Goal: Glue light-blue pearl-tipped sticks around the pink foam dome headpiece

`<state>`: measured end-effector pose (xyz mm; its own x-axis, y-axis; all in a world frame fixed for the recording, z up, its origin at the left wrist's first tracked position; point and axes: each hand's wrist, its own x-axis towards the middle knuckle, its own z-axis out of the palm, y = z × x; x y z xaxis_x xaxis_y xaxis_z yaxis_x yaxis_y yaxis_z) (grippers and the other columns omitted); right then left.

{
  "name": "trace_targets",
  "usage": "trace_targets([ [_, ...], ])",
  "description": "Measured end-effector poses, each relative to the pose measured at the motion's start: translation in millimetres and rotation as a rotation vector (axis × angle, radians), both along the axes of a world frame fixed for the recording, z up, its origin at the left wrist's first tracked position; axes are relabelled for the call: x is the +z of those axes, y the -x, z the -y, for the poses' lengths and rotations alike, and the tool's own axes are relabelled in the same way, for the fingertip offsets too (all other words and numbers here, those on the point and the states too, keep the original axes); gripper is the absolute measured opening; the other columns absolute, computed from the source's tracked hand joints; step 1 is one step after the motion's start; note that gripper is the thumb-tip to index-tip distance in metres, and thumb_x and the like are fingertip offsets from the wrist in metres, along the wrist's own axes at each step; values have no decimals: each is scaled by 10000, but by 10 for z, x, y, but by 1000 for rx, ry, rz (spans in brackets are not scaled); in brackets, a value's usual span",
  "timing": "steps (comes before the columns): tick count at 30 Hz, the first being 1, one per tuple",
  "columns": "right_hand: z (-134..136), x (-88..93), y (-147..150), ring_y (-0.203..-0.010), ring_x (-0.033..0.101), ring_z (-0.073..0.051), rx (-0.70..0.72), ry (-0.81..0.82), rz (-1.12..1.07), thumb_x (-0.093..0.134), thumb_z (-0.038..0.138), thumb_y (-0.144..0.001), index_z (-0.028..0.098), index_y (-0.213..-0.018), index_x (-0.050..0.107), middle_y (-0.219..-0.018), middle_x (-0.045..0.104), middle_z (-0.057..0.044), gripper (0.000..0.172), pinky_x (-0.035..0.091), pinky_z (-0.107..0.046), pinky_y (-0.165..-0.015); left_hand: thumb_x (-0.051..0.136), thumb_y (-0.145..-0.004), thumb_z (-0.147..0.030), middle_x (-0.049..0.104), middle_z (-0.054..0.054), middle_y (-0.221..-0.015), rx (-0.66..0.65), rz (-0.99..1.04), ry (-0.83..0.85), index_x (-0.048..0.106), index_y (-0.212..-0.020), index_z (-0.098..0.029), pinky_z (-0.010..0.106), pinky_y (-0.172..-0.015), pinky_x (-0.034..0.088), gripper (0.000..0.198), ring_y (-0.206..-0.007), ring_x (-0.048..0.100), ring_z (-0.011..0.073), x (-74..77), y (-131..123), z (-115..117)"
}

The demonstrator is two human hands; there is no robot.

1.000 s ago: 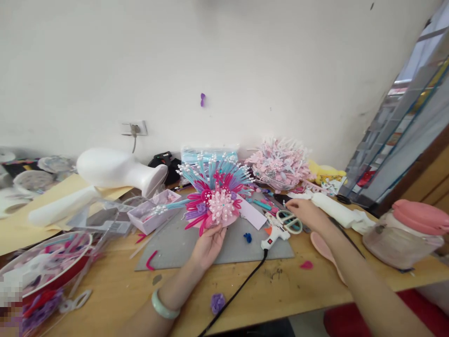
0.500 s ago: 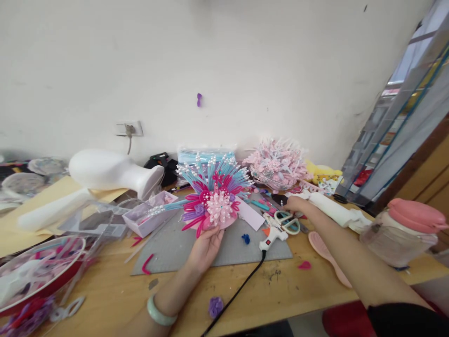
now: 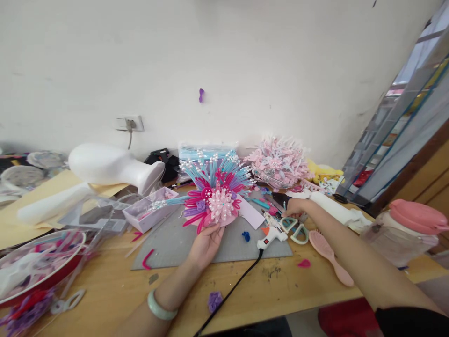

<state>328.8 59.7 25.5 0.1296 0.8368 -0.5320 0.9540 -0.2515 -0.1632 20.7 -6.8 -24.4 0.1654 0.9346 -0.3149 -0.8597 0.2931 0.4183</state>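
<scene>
1. Far left: a red tray (image 3: 75, 267) under a clear cover, full of pink and purple pieces, sits on the wooden table (image 3: 112, 290).

2. Behind it: a white foam head (image 3: 112, 164) lies on its side, neck toward the centre.

3. Just right of the head: a lilac box (image 3: 149, 214) rests at the left corner of the grey cutting mat (image 3: 175, 245).

4. Centre: the flower headpiece (image 3: 214, 194), with blue pearl-tipped spikes over pink and purple petals, stands upright on the mat. Your left hand (image 3: 205, 244) holds it from below, fingers curled up around its pink base. A pale green bangle (image 3: 159, 306) circles that wrist.

5. Near the table's front edge: 1 purple scrap (image 3: 214, 300) lies beside the black cord (image 3: 231, 292).

6. Right of the headpiece: the white glue gun (image 3: 271, 234) lies at the mat's right edge, its cord running toward you.

7. Just beside the gun: pale green scissors (image 3: 294, 230) lie flat on the table.

8. Above the scissors: your right hand (image 3: 296, 206) rests palm down in the clutter, fingers bent toward the gun. You cannot tell from this view whether they grip anything.

9. At the back: a second, pink headpiece (image 3: 278, 161) stands by the wall.

10. Under your right forearm: a pink hairbrush (image 3: 329, 255).

11. Far right: a jar with a pink lid (image 3: 410, 229).
</scene>
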Motion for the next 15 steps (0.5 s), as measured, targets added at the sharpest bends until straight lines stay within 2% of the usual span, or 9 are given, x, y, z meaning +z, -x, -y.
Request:
trace_targets([
  [5, -5, -54, 58, -446, 520, -124, -12, 8, -19, 696, 239, -590, 118, -414, 550, -430, 514, -13, 259, 443, -276, -537, 400, -761, 85, 702, 37, -943, -11, -2, -28, 607, -1018, -165, 228, -918, 472, 414, -922, 645, 118, -11, 3, -3],
  [11, -32, -100, 129, -448, 537, -153, -89, -32, -60, 648, 77, -514, 106, -409, 546, -384, 508, -25, 149, 434, -271, -492, 410, -764, 87, 706, 43, -875, -8, -7, 13, 634, -904, -139, 209, -868, 499, 348, -853, 660, 114, -30, 9, -8],
  [13, -50, -80, 128, -485, 568, -175, -138, -88, -106, 643, 71, -518, 107, -446, 563, -386, 517, -31, 114, 445, -272, -506, 413, -756, 93, 704, 44, -859, -4, -2, 19, 637, -882, -137, 211, -868, 496, 345, -842, 661, 114, -30, 8, -11],
  [15, -68, -38, 110, -515, 593, -187, -209, -171, -181, 634, 134, -584, 109, -520, 584, -407, 537, -41, 85, 460, -273, -519, 415, -747, 96, 703, 39, -850, -3, -2, 18, 637, -883, -142, 217, -876, 491, 353, -838, 660, 111, -25, 7, -10],
])
